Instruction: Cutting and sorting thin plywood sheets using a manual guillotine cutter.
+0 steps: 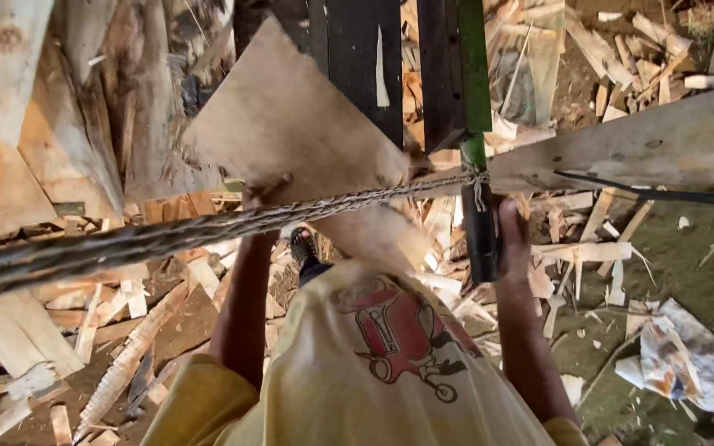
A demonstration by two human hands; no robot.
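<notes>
A flat, rough-faced wooden board (291,124), pale tan and angular, is gripped at its lower edge by the left hand (264,192), fingers curled around it. The right hand (510,235) is closed around a black cylindrical handle (481,239) beneath a green bar (474,66). A thick twisted rope (167,235) runs across in front of both, tied at the bar. A long grey plank (654,144) lies to the right. Splintered wood offcuts (126,330) litter the floor, beside a crumpled sack (687,355).
</notes>
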